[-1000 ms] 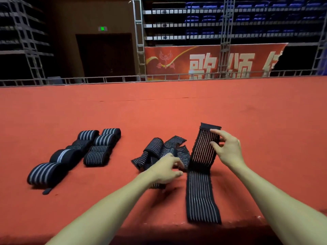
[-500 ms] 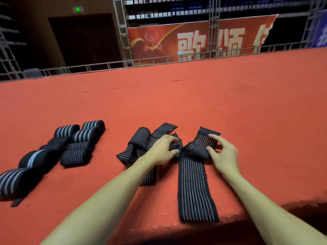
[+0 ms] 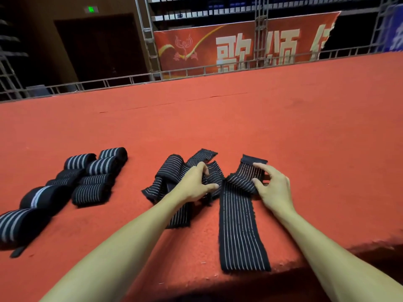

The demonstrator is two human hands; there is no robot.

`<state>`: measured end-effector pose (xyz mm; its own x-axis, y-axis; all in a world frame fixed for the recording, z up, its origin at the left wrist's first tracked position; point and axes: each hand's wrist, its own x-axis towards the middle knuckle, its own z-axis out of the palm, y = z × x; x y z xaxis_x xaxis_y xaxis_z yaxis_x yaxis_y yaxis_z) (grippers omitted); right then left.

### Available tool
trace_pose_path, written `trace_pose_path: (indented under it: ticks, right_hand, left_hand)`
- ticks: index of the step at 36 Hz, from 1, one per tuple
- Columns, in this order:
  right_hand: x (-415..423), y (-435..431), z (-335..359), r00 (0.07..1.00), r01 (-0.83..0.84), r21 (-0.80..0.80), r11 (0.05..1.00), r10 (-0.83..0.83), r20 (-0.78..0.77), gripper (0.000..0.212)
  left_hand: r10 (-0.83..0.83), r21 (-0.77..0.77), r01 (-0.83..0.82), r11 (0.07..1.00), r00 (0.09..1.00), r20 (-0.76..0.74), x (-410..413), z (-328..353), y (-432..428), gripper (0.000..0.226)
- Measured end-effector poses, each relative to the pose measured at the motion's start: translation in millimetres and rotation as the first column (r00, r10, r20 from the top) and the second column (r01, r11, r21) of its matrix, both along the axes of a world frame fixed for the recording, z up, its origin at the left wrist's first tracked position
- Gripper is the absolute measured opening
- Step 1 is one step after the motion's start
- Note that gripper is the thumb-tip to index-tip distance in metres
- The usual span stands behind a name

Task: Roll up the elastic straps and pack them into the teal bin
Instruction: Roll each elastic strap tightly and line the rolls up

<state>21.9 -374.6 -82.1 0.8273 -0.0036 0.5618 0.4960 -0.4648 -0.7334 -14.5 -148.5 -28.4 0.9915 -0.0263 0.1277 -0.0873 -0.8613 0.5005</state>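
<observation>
— Where's the strap I'm working on?

— Lower centre of the frame. The flat strap [image 3: 239, 232] runs from the near edge of the stage [image 3: 283, 127] away from you. Your right hand [image 3: 274, 188] has its far end folded back over it. Your right fingers [image 3: 261, 167] are curled over that fold, with the thumb on the near side pinching it.

— And my left?

— Your left hand [image 3: 194, 186] sits on the loose pile [image 3: 172, 168] just left of the strap, fingers bent down into the cloth. I cannot tell whether you actually grip a strap there.

— How do I roll it well?

— Make the first turn small and tight, and keep both edges square with the stripes. I'd bring the left hand across to hold the other edge, because one-handed the roll will probably cone out. Elastic springs back, so keep a light pull on it as you turn.

— What's changed?

— A second ago you held that end up off the carpet, nearly upright. It has since come down and doubled over the strap. Your left hand has stayed on the pile, and your view has dipped lower.

— Where do they go?

— The finished rolls [image 3: 91, 177] lie at middle left of the frame. The teal bin is not in view.
</observation>
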Motion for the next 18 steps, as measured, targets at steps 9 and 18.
trace_pose_path:
  ticks: [9,18]
  right_hand:
    - [-2,0,1,1.000,0.010,-0.002,1.000,-0.010,0.019,0.041]
    - [-8,-2,13,1.000,0.017,0.073,0.997,-0.016,-0.018,0.042]
  left_hand:
    - [-0.007,0.001,0.007,1.000,1.000,-0.002,-25,2,18,0.027]
    - [-0.147,-0.192,0.128,0.973,0.985,-0.089,-63,29,40,0.038]
